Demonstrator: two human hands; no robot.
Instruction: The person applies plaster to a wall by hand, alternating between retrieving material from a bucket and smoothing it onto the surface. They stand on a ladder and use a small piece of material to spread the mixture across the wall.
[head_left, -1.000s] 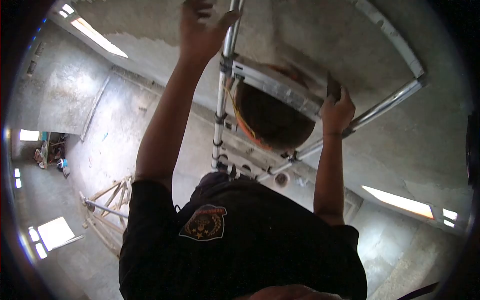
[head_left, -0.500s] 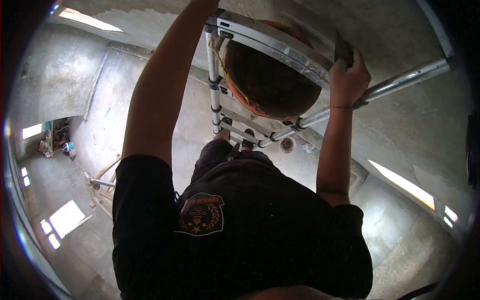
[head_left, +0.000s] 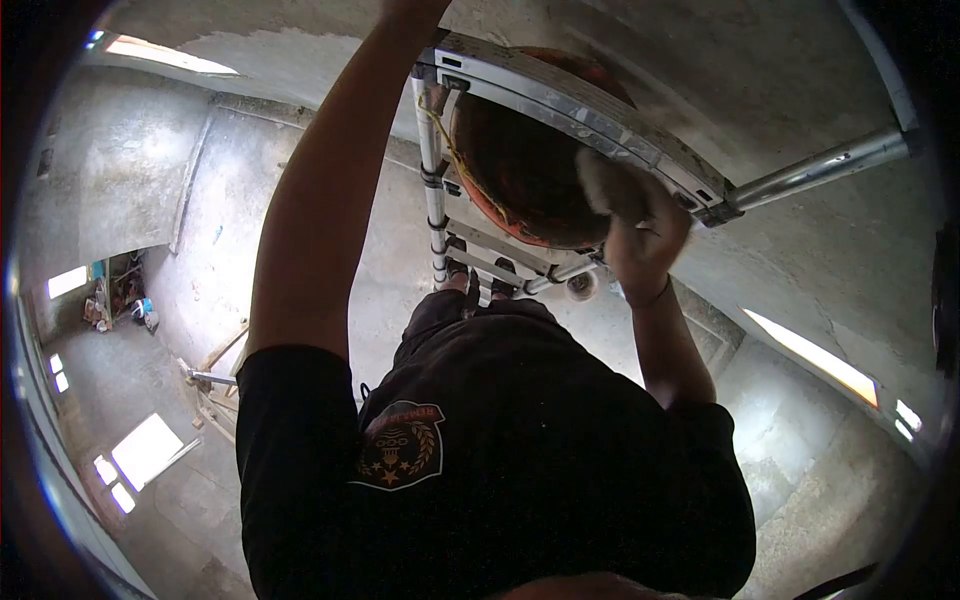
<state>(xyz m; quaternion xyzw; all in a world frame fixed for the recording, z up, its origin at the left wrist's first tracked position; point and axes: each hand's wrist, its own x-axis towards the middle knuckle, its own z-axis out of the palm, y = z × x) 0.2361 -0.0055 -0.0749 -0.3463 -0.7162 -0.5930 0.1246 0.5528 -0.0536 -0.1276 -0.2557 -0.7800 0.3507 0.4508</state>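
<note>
My right hand [head_left: 645, 240] is closed around a trowel. Its grey blade [head_left: 612, 187], smeared by motion, is over the right side of a round orange-rimmed basin [head_left: 520, 236]. Dark stuff lies inside the basin, partly covered by the top rung of a metal ladder [head_left: 570, 105]. A yellow cord [head_left: 445, 140] runs along the basin's left side. My left arm reaches up past the ladder's left end; the hand is beyond the top edge of the view.
My feet [head_left: 503, 275] are on a lower rung of the ladder. A small bucket [head_left: 581, 287] stands on the floor below. Bare grey wall [head_left: 800, 240] rises on the right. Wooden pieces and a metal pole [head_left: 212, 378] are at left.
My right hand has moved down and left, from beside the wall at the ladder's right end to the basin, bringing the trowel with it. My left arm has hardly moved.
</note>
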